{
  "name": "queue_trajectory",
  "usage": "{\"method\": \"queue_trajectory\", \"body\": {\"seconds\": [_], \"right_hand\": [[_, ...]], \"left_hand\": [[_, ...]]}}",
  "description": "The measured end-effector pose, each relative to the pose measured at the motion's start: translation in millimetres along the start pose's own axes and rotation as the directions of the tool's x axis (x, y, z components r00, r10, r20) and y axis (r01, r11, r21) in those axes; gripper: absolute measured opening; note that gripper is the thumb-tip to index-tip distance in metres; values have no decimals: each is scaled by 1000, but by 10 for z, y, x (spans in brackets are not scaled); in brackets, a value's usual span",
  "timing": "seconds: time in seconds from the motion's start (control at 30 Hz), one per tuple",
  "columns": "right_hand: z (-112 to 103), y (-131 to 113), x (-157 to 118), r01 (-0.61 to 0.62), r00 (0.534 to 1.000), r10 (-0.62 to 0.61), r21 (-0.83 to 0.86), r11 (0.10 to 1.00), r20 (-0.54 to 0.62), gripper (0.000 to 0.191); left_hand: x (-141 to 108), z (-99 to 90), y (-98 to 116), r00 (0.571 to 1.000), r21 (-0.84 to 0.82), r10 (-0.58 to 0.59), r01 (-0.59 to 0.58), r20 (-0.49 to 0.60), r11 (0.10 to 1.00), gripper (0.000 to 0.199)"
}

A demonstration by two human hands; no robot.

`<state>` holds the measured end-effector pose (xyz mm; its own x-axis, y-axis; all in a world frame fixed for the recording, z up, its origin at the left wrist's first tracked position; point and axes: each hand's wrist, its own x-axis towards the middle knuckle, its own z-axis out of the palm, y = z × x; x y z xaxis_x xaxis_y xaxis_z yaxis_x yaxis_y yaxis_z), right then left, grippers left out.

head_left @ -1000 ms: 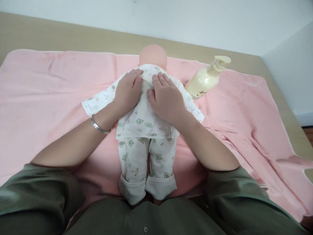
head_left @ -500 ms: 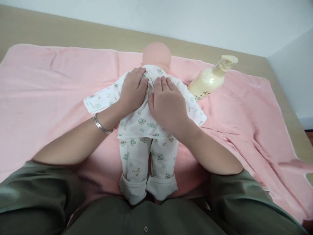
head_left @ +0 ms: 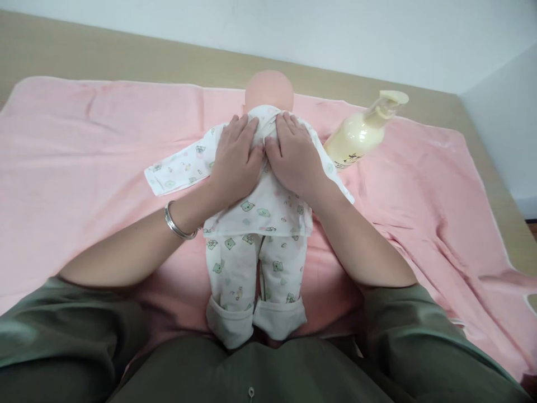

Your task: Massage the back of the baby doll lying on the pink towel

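A baby doll [head_left: 269,90] lies face down, its bare head at the far end. It wears a white long-sleeved shirt [head_left: 264,215] with a green and pink animal print, and matching trousers [head_left: 277,274] with folded cuffs. My left hand [head_left: 238,159] rests flat on the left side of the doll's upper back, fingers stretched toward the shoulder. On the right side of the upper back lies my right hand [head_left: 296,159], also flat, with the thumbs close together. The shirt is creased between them. The doll's face and hands are hidden.
Under the doll is spread a pink blanket [head_left: 104,140], wrinkled at the right. A cream pump bottle [head_left: 356,137] stands just right of the doll's shoulder. The wooden tabletop [head_left: 168,59] shows behind the blanket, against a white wall [head_left: 335,39].
My right hand has slid up the doll's back toward the shoulder. My left hand has shifted slightly to the right. Both still lie on the shirt.
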<state>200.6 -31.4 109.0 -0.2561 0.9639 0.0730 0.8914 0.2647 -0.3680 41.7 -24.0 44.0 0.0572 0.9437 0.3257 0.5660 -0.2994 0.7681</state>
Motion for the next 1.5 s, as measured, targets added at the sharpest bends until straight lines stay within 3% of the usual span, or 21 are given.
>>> {"method": "queue_trajectory", "body": {"seconds": [0.23, 0.37, 0.53, 0.77, 0.97, 1.1, 1.27, 1.37, 1.5], "right_hand": [[-128, -266, -325, 52, 998, -45, -148, 988, 50, 62], [-97, -156, -211, 70, 997, -67, -89, 994, 29, 58], [36, 22, -1, 14, 999, -16, -43, 999, -39, 65], [85, 9, -23, 22, 998, -25, -45, 999, -64, 67], [104, 47, -5, 21, 997, -23, -28, 999, -68, 70], [80, 31, -11, 44, 996, -45, -20, 999, -71, 69], [-35, -183, -197, -3, 1000, 5, -196, 981, 13, 64], [-88, -295, -336, 40, 999, -28, -299, 954, 45, 64], [-134, -228, -312, 87, 996, -81, -291, 953, 31, 56]], "left_hand": [[162, -90, -227, 998, -76, 57, -57, -13, 995, 47], [135, -81, -218, 998, -62, 59, -61, -21, 996, 40], [128, -65, -206, 999, -38, 37, -38, -4, 999, 45], [122, -72, -131, 1000, 15, 7, -7, 1, 1000, 54], [-75, -4, 33, 1000, 2, -9, 9, -10, 1000, 52], [-54, -8, 8, 1000, -4, -9, 9, -5, 1000, 52], [149, -108, -123, 999, -12, -23, 24, 43, 1000, 45], [189, -143, -138, 999, -19, -4, 5, 36, 1000, 44], [106, -120, -57, 998, -9, -14, 15, 68, 1000, 52]]}}
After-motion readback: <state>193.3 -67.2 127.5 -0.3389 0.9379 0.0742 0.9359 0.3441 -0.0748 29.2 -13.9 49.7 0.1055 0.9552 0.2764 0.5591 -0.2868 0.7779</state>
